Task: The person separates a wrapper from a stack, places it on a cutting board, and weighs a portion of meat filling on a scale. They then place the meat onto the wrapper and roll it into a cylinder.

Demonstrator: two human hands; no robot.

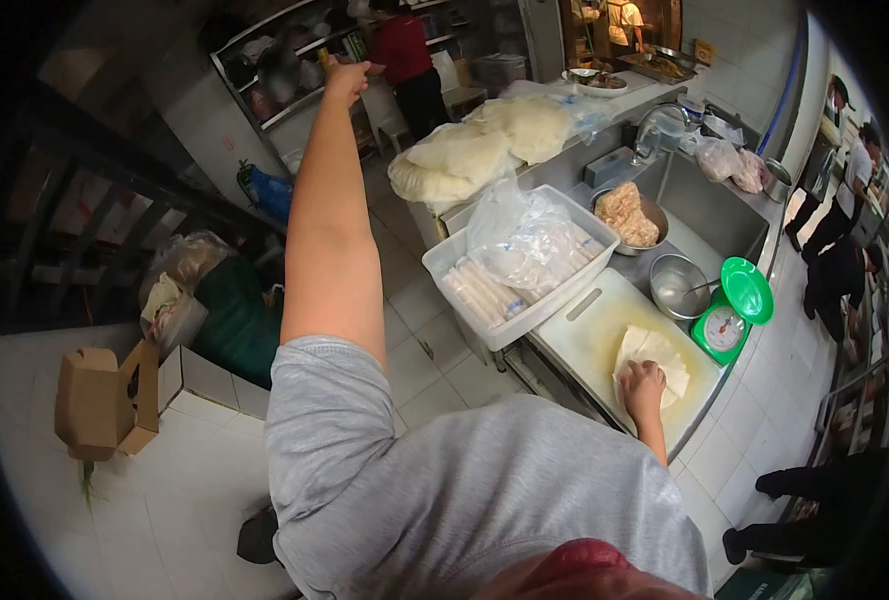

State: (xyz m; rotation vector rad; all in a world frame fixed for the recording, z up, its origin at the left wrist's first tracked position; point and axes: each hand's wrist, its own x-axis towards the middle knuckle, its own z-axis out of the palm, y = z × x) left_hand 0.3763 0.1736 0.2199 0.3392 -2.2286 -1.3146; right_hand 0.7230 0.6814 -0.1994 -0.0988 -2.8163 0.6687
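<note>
Right hand (645,383) flat, palm down and fingers open, pressing on a pale sheet of dough (655,362) in the lower right of the frame, gripping nothing. Left hand (350,78) stretched far out toward the upper middle of the frame, forefinger pointing, holding nothing. Dough lying on a white cutting board (590,335), just beside a green kitchen scale (733,310) and an empty steel bowl (677,285). Likely trouble: with the arm flung wide and the body turned, sheet could drag or tear under a leaning palm; could also slide toward the near edge of the board, close to the counter's rim at the lower right. Scale near enough to be knocked by an elbow swinging back. White tub (445,265) of bagged wrappers overhanging the counter edge at frame centre, liable to tip if bumped. Little free room on the board beyond the dough; open tiled floor at lower left, other people standing along the right edge of the frame.
</note>
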